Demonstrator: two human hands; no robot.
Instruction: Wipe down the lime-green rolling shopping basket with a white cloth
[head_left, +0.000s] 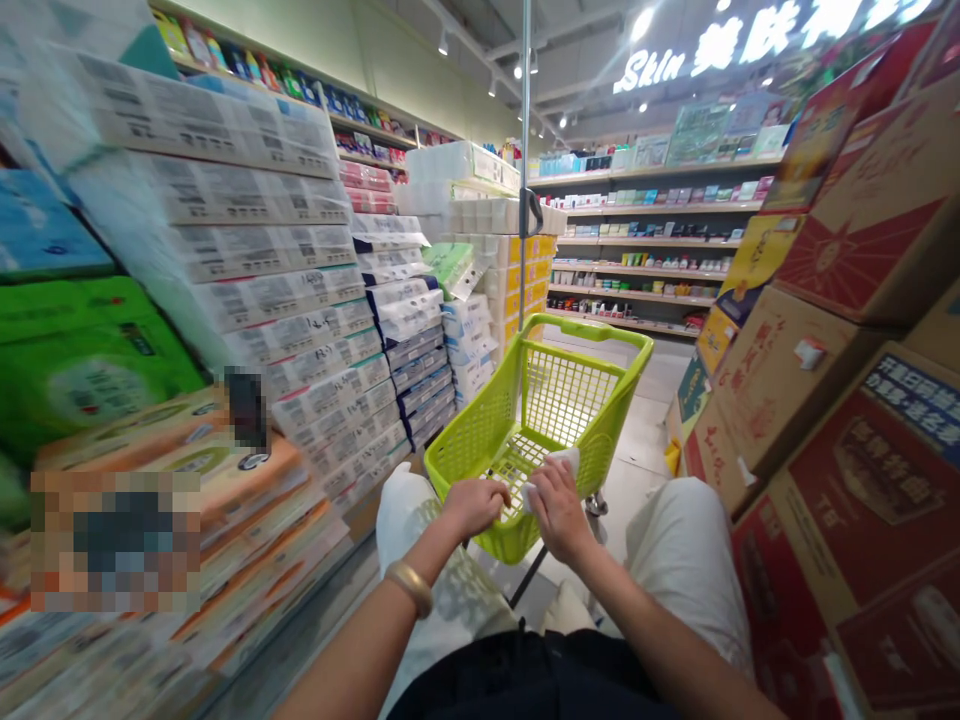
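A lime green plastic shopping cart (607, 335) stands in the aisle straight ahead of me. My left hand (474, 503) is closed around its near rim. My right hand (556, 508) presses a white cloth (564, 459) against the same rim, fingers curled on it. A gold bangle (412, 586) sits on my left wrist. My knees in light trousers show on either side of the cart.
Stacked packs of tissue paper (300, 300) fill the left side of the aisle. Brown and red cardboard boxes (847, 400) are piled on the right. A metal pole (524, 150) rises behind the cart. Shelves of skincare goods (645, 240) stand at the far end.
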